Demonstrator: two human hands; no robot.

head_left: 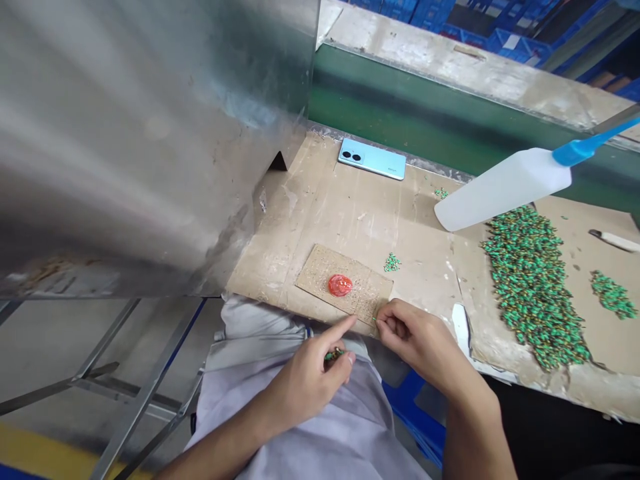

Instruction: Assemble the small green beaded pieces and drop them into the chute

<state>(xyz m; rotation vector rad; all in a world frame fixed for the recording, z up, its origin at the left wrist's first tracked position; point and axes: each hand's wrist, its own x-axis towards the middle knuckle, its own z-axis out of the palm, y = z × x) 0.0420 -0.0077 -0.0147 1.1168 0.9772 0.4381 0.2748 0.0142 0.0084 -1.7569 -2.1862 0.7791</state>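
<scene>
Pretty fiddly bench setup here. The left hand sits low at bottom center, with its grip curled shut around a few tiny green parts and the index finger stuck out toward a rough cardboard pad. The right hand has its grip pinched together on one thin green-tipped piece, right at the pad's lower corner, though it's too small to make out exactly what it is. A red blob sits on the pad. The biggest risk I'd see is fumbling: parts this small could slip out of either grip and vanish into the lap or the gap below the tabletop. A sleeve or stray knuckle could also scatter the loose piles. Count-wise: two hands, one pad, one blob, one light-blue phone at the back, one white scraper with a blue handle, and one white-handled tool at the right edge. Green parts lie in four loose groups: a huge pile, a smaller pile, a little clump, and a tiny one. Way too many to count individually.
</scene>
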